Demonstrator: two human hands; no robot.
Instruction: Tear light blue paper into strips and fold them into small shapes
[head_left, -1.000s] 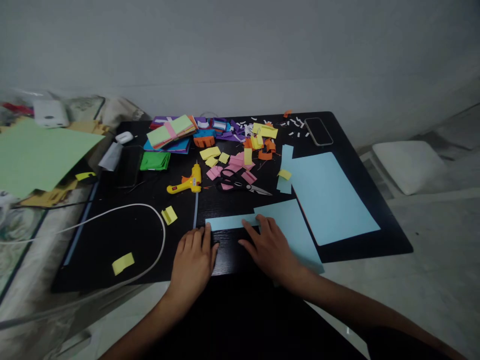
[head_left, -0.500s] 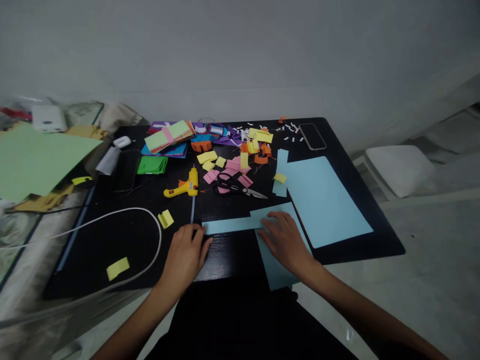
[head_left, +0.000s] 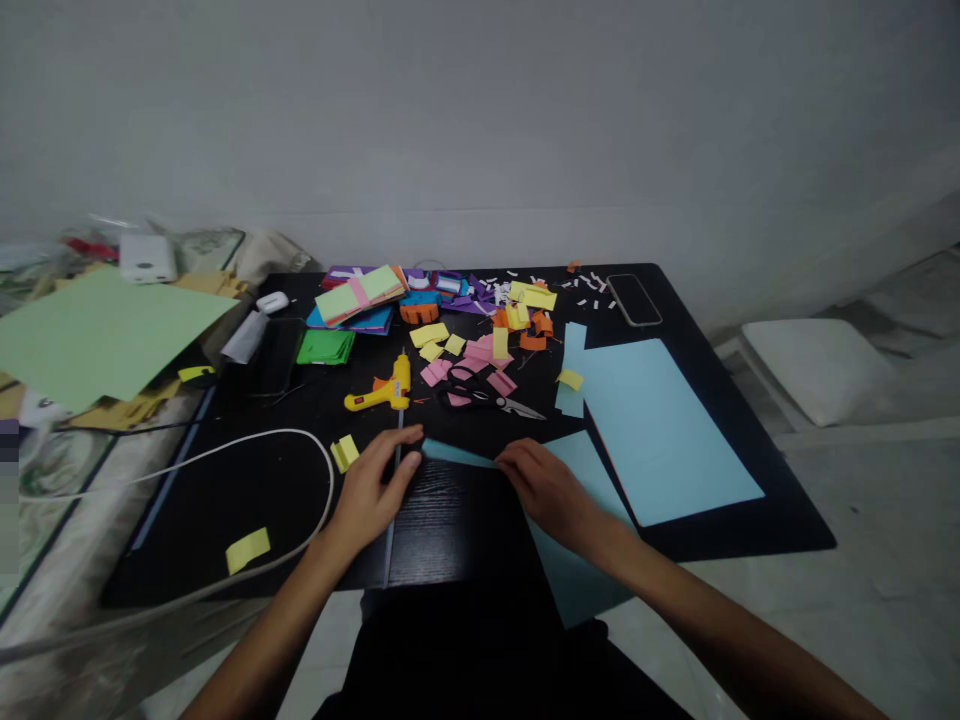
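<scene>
A narrow light blue paper strip [head_left: 457, 454] stretches between my two hands above the black table. My right hand [head_left: 547, 490] has its fingers closed in a pinch on the strip's right end, over a light blue sheet [head_left: 574, 560]. The left end of the strip comes close to the fingertips of my left hand [head_left: 375, 490], whose thumb and forefinger are apart. Beyond the left hand lies a yellow glue gun [head_left: 382, 387], with a thin grey stick [head_left: 400, 430] running from it toward the table's front edge. Black-handled scissors [head_left: 495, 402] lie beyond the strip.
Pink paper pieces [head_left: 480, 355] and other coloured scraps cover the middle back. A larger light blue sheet [head_left: 667, 430] and a phone [head_left: 634, 300] lie at right. A white cable [head_left: 330, 480] loops at left, near stacked folded paper [head_left: 364, 293]. A white stool [head_left: 814, 365] stands beyond.
The strip lay flat across the light blue sheet; its right end is now pinched and tilted in my right hand. My left fingers have spread at its left end. The view has shifted slightly.
</scene>
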